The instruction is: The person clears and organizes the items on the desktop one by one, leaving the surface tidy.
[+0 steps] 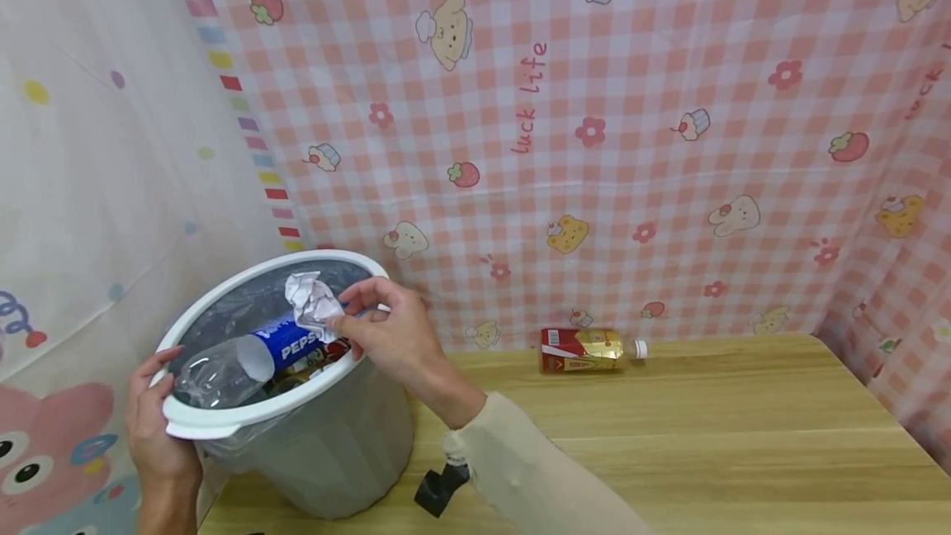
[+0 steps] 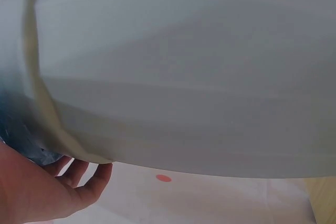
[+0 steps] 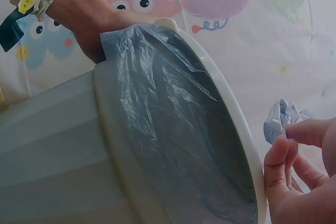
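Head view: the right hand point(image 1: 397, 337) pinches a crumpled paper ball point(image 1: 312, 302) in its fingers, just above the open bin point(image 1: 297, 436). The left hand point(image 1: 152, 428) grips the bin's near rim, fingers curled over it. A Pepsi bottle point(image 1: 248, 357) lies inside the bin. Right of the bin, another bottle point(image 1: 587, 349) lies on the counter point(image 1: 706, 436).

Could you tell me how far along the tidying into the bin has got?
Done: a Pepsi bottle already lies in the bin. In hand: the right hand pinches a crumpled paper ball over the opening while the left hand grips the rim. Left: a tea bottle on the table.
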The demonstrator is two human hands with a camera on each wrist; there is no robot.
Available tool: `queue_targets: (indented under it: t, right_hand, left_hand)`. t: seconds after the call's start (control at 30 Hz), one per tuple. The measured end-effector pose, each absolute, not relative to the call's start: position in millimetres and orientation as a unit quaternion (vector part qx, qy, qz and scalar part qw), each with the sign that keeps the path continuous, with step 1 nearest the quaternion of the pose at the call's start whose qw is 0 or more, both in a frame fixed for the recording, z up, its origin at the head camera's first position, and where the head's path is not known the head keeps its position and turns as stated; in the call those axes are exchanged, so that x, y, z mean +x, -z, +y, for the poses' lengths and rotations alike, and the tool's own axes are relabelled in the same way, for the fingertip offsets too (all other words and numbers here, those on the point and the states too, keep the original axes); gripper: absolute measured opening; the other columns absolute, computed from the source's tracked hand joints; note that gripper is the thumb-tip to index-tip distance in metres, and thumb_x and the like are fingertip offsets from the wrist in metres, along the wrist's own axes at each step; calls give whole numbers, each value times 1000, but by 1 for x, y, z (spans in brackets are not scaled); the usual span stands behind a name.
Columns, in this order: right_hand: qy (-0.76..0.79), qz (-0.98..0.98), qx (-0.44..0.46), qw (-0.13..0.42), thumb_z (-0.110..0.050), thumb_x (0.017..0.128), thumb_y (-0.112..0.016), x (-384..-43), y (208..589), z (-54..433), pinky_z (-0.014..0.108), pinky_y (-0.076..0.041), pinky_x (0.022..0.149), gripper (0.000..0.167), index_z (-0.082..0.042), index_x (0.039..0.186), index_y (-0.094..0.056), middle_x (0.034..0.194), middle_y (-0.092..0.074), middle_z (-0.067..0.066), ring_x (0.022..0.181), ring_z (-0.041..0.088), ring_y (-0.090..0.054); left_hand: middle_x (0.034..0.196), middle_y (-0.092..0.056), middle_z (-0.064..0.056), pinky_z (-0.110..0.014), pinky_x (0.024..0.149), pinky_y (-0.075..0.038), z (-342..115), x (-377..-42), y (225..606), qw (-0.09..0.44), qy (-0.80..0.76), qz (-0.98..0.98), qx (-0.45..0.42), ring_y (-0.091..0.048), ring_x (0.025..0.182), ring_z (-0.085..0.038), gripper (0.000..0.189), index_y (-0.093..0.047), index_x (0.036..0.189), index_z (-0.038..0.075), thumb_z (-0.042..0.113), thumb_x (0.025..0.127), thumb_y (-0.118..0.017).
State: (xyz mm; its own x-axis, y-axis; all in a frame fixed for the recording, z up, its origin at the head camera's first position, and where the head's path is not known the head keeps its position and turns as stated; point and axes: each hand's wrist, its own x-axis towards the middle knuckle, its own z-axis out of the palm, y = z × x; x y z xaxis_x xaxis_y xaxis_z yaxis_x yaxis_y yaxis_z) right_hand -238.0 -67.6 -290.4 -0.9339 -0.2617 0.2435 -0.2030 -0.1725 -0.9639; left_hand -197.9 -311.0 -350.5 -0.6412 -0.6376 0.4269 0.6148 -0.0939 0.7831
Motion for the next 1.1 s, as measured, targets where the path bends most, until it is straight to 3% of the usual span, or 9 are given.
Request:
queue_targets:
  t: [0.63, 1.1]
  right_hand:
    - [731, 664, -159, 13, -7, 86, -76, -234, 286, -68, 24, -44, 50, 15, -12, 97, -66, 82, -60, 0, 54, 13, -58]
    - [728, 655, -200, 26, -16, 89, -75, -232, 292, -55, 28, -47, 59, 21, -15, 108, -65, 96, -60, 0, 62, 15, -62]
  left_hand:
    - [114, -62, -10, -14, 71, -49, -310, -199, 350, 422, 746, -515, 15, -61, 85, -10, 36, -68, 111, 4, 6, 99, -34]
    - [118, -61, -9, -14, 77, -46, -310, -199, 350, 425, 735, -529, 22, -58, 95, -13, 36, -68, 112, 4, 7, 99, -33]
